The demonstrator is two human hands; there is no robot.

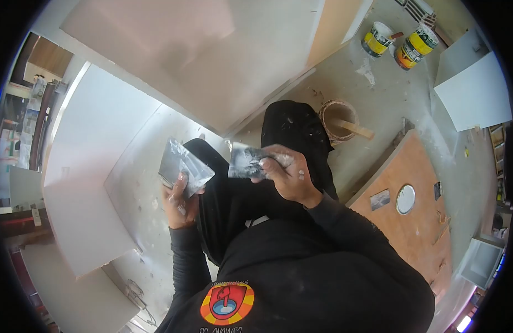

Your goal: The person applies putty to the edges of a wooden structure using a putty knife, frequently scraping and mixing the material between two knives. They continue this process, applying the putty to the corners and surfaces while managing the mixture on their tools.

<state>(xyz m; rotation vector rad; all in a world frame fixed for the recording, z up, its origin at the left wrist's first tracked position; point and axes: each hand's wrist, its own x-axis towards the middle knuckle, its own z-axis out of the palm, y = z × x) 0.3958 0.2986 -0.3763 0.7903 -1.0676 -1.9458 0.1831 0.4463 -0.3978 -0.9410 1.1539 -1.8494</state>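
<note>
In my left hand (180, 204) is a flat, shiny rectangular putty scraper (184, 168), held with the thumb on its face and the fingers beneath. My right hand (290, 173) pinches a second putty scraper (244, 161), its grey face smeared with white paste and dark marks. The two scrapers are close together but apart, above my knees. White smears show on the fingers of both hands.
A white panel (212, 50) stands ahead of me. By my right knee is a crusted bucket (330, 119) with a wooden stick (356, 129) in it. Two yellow-labelled tubs (377, 41) stand back right. A wooden board (403, 172) on the right carries a round white lid (405, 200).
</note>
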